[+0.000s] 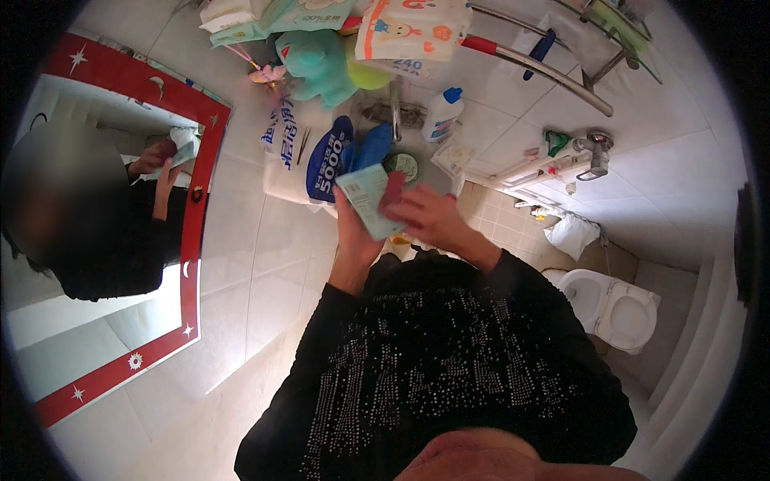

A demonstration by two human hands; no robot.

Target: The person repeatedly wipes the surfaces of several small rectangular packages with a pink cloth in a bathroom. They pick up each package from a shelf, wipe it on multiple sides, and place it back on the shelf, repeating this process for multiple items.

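Note:
In front of my chest, my left hand (357, 240) is closed round the lower side of a flat pale green box (365, 195) with a barcode on the side facing me. My right hand (439, 218) pinches a dark red cloth-like piece (393, 189), which lies against the box's right part. Whether it is a cloth or a sponge cannot be made out. Just beyond the box sit a round green-lidded tub (403, 165) and a blue item (372, 147) I cannot identify. A large white and blue package (301, 160) stands to the left of them.
A red-framed mirror (192, 264) hangs on the left wall and reflects my hands. Ahead are a white bottle with a blue cap (443, 114), stacked soft packs (413, 28), a teal plush toy (314, 64) and a towel rail (553, 76). A toilet (618, 305) stands at right.

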